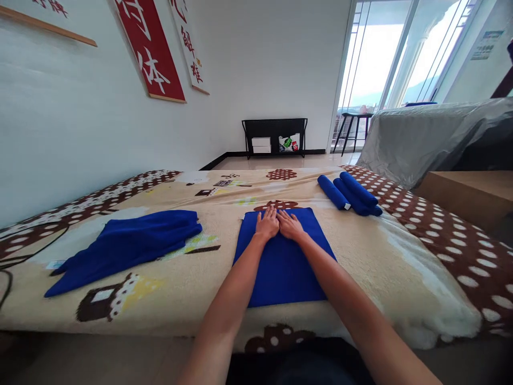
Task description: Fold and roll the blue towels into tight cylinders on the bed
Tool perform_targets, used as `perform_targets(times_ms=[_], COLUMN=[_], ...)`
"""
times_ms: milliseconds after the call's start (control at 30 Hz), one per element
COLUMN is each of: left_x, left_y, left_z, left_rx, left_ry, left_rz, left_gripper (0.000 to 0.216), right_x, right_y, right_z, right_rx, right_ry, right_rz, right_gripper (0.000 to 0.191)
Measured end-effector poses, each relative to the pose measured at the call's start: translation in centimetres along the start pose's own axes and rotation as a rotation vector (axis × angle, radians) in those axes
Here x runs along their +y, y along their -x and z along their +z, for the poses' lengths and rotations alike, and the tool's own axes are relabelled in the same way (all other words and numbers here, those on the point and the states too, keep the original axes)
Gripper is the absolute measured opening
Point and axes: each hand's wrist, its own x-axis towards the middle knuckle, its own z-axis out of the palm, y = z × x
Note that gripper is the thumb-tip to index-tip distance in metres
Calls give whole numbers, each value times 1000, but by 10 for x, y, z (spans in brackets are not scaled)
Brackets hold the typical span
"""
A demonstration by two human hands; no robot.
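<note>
A blue towel [286,272] lies spread flat in a rectangle on the bed in front of me. Near its far edge, my left hand [267,222] rests palm down with the fingers stretched out. Close beside it, my right hand [290,223] lies flat on the same towel, also with fingers extended. To the right, several rolled blue towels [355,192] sit together, one showing a small white tag. A loose, crumpled blue towel [136,243] lies off to the left. What is under my palms is hidden.
A patterned cream and brown blanket [377,267] covers the bed. Dark cables [36,256] lie at the left edge. Beyond the bed stand a low black shelf [274,128] and a stool [355,120]. A plastic-covered piece of furniture [417,133] and a brown box [468,184] stand right.
</note>
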Motion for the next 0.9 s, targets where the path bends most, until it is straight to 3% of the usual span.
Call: perform_targets(times_ms=[100,300,400,533,667,733,800,900], left_x=[4,-40,-53,-36,2,13,15,2], left_y=[5,25,33,42,51,56,61,76], left_z=[10,4,-6,-14,-6,0,2,-4], left_rx=[-45,-70,-83,-46,-2,-21,-39,-51], left_ry=[35,42,31,4,9,20,23,19], left_rz=[23,-24,-6,-7,21,45,50,19], left_gripper=[59,66,63,57,59,57,56,58], right_x=[-1,68,86,56,0,-14,-13,12], right_y=[4,27,36,38,41,45,51,64], right_z=[10,0,-14,-22,-5,6,11,7], right_rx=[-28,-32,-19,47,42,2,-19,-31], right_ry=[-13,0,15,33,4,-16,-30,-42], right_rz=[-17,140,178,146,-23,-81,-88,-39], right_gripper=[55,66,67,64,59,57,58,65])
